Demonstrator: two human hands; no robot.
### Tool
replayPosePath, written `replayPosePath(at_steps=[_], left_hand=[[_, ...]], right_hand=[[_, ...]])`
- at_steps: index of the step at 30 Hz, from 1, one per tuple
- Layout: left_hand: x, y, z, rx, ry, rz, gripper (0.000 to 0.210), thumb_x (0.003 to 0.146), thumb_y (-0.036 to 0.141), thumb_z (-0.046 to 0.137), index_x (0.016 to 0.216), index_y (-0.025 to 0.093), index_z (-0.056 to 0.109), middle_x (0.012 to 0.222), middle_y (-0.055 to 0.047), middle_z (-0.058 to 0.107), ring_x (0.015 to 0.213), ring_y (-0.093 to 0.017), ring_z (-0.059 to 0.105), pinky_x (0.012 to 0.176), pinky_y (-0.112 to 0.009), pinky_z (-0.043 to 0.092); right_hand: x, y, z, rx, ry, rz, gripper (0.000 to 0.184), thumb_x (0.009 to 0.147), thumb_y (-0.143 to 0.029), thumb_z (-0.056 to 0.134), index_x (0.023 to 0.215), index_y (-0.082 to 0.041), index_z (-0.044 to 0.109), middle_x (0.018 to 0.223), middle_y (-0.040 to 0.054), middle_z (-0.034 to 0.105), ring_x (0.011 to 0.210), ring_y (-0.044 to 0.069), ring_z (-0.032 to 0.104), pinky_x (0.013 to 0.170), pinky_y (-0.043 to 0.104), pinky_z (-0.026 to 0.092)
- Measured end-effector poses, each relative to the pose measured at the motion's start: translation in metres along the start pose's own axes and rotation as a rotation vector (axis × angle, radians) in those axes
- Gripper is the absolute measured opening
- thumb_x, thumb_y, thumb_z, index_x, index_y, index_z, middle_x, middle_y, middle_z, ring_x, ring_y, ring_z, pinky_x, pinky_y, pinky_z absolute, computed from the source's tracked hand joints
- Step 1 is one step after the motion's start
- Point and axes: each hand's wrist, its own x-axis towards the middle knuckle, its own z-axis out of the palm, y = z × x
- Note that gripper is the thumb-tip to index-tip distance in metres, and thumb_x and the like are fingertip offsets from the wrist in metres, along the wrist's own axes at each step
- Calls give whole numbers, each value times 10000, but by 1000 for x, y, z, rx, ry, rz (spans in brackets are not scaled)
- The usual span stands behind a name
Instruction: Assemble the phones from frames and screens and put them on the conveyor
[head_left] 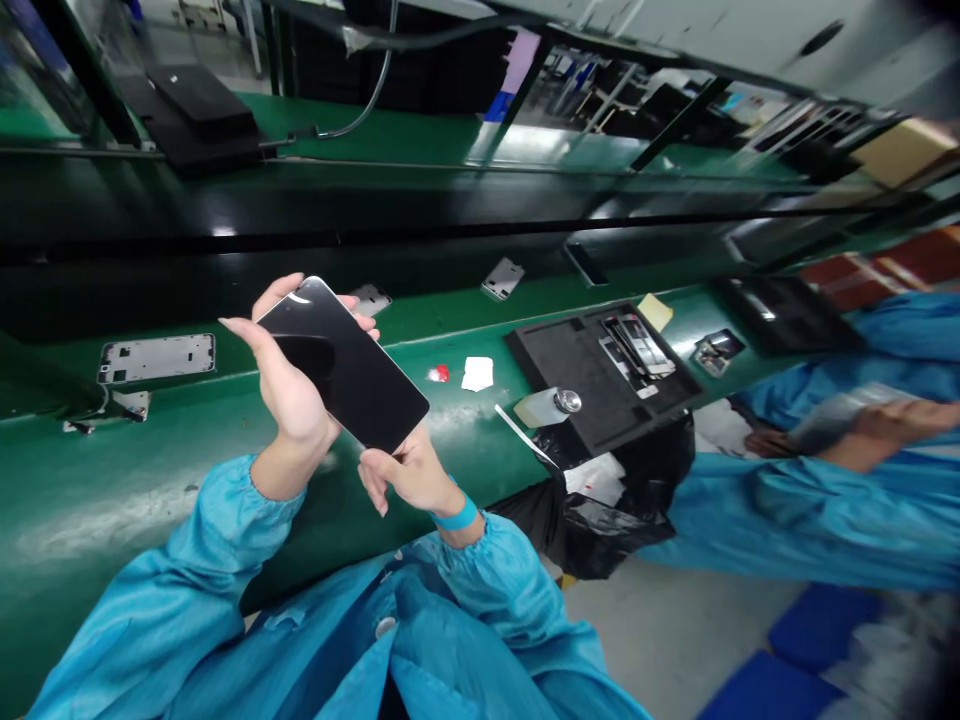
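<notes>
A smartphone (345,370) with a dark, glossy screen is tilted in front of me, above the green bench. My left hand (289,390) wraps round its left side and far end, with some fingertips showing past the far edge and the thumb pointing away. At the near lower corner, my right hand (409,470) pinches the phone between thumb and fingers. A bare phone frame (157,358) lies on the bench left of my hands. Part of another phone part (371,299) shows behind the phone.
Right of my hands stand a bottle (547,407) and a black foam tray (600,375) holding phone parts. A white scrap (478,374) and a red bit (440,373) lie nearer. A black bag (600,530) hangs at the bench edge. A co-worker's blue sleeve (810,490) is at far right.
</notes>
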Motion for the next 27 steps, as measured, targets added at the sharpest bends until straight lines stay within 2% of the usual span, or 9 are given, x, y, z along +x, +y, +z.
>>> replayPosePath(at_steps=[4,8,11,13,15,18,22,25,27], left_hand=[[4,3,-3,33,-62,-40,611,1081,799,328,1195,278,627,858,-22,793,730,-212,775,717,-362,644],[10,3,-6,88,-121,-119,643,1047,822,401,1208,240,624,858,-75,826,657,-247,790,623,-373,668],[10,-2,-9,116,-182,-153,627,1043,803,450,1297,251,606,896,-85,843,668,-264,806,622,-395,683],[6,-9,-13,180,-309,-261,678,1013,819,501,1353,243,615,913,-99,848,672,-283,814,622,-416,687],[-2,-20,-16,288,-459,-384,701,981,813,577,1294,197,696,921,-118,849,678,-287,817,646,-408,689],[-16,-42,-15,442,-573,-440,613,972,736,676,1072,146,811,935,-125,848,760,-265,823,726,-347,683],[-24,-76,3,489,-692,-503,611,981,745,651,1038,167,841,823,-102,822,687,-255,795,657,-337,658],[-24,-98,25,467,-793,-583,622,981,755,641,1019,167,842,790,-108,807,679,-263,792,649,-348,654],[-22,-109,42,445,-827,-649,614,994,751,623,1032,176,836,785,-108,806,662,-268,794,629,-354,654]], right_hand=[[1,-8,-16,-77,21,-69,808,944,-888,553,548,-196,683,522,68,692,442,160,650,487,272,510],[-5,-16,-39,-180,30,-93,903,1001,-901,382,446,-219,585,414,53,585,434,160,625,535,282,529],[-13,-20,-50,-248,18,-94,858,948,-939,448,515,-217,610,491,48,633,515,178,664,578,295,546],[-18,-22,-54,-277,170,-152,830,870,-990,508,679,-204,697,669,60,730,653,192,702,670,316,575],[-23,-20,-58,-248,383,-190,836,816,-1021,536,800,-205,718,732,42,728,691,181,672,707,317,574],[-31,-12,-65,-166,559,-153,804,828,-1002,562,708,-210,638,549,-21,581,529,134,545,563,270,499],[-43,3,-83,-78,677,-171,786,847,-979,565,643,-220,567,444,-59,461,381,94,417,393,222,360],[-51,5,-102,2,717,-197,750,852,-954,587,705,-219,605,424,-77,439,318,90,372,313,211,288],[-59,-1,-117,37,697,-212,736,859,-933,611,674,-221,588,406,-69,446,304,97,391,304,214,296]])
